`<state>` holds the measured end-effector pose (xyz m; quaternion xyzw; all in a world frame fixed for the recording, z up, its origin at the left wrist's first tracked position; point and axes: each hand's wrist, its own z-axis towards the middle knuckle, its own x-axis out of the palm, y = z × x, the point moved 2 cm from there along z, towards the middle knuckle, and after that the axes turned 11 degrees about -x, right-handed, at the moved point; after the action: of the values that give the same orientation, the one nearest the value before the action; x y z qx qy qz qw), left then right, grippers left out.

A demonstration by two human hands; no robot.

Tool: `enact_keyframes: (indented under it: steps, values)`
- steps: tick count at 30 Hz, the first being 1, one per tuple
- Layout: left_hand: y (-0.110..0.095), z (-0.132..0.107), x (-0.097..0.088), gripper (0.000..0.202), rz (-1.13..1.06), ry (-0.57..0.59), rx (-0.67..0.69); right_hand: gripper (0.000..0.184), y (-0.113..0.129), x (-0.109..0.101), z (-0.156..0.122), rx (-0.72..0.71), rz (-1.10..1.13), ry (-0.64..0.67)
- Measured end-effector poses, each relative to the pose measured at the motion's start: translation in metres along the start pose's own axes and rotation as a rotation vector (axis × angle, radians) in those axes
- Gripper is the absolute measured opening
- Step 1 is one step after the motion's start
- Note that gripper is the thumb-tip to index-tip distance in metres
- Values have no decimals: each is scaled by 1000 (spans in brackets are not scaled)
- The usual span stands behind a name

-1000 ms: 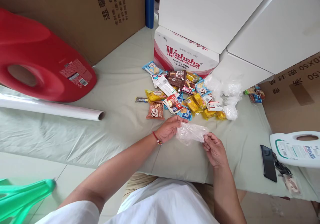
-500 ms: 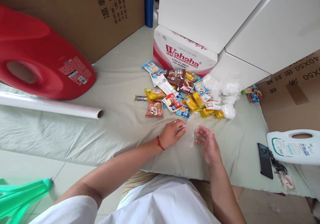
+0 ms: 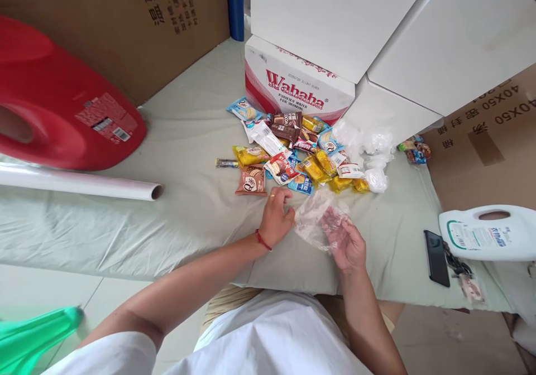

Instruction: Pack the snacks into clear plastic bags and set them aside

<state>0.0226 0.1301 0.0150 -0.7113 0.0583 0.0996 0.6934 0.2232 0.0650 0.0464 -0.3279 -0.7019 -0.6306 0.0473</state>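
My right hand (image 3: 347, 240) grips a thin clear plastic bag (image 3: 312, 224). The bag is spread out and drapes over some of its fingers, which show through the film. Just left of the bag is my left hand (image 3: 276, 219), its fingers bent and its thumb apart from them. I see nothing held in it, and its thumb is close to the bag's edge. Beyond both hands lies a heap of wrapped snacks, among them a brown packet (image 3: 251, 180), a red packet (image 3: 281, 167) and a yellow packet (image 3: 314, 168).
Crumpled clear plastic (image 3: 377, 146) lies right of the snacks. Behind stand a Wahaha carton (image 3: 299, 87) and white boxes (image 3: 318, 18). A red jug (image 3: 84, 101) and white roll (image 3: 84, 182) are left; a phone (image 3: 436, 258) and white jug (image 3: 489, 232) are right.
My left hand has moved left, away from the plastic, and its fingers have parted. The bag is now spread wider, with my right hand holding it. The view has shifted slightly.
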Motion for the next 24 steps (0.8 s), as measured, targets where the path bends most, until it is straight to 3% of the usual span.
enact_keyframes:
  steps: [2, 5, 7, 11, 16, 19, 24]
  values:
    - [-4, -4, 2, 12, -15, 210, 22, 11, 2, 6, -3, 57, 94, 48]
    - [-11, -10, 7, 33, -188, 589, -22, 12, 1, 18, -8, 117, 172, 110]
    - [-13, -11, 8, 49, -329, 701, -47, 13, -2, 27, -12, 137, 166, 164]
    - [-11, -7, 10, 77, -634, 699, -274, 15, -10, 41, -18, 151, 48, 242]
    - [-9, 1, 7, 56, -803, 685, -510, 17, -5, 34, -13, 104, -33, 167]
    - [-11, 7, -1, 52, -771, 654, -548, 16, 8, 14, -5, 61, -43, 67]
    - [-15, 15, -12, 41, -647, 719, -460, 17, 30, -25, 2, 20, -51, -59]
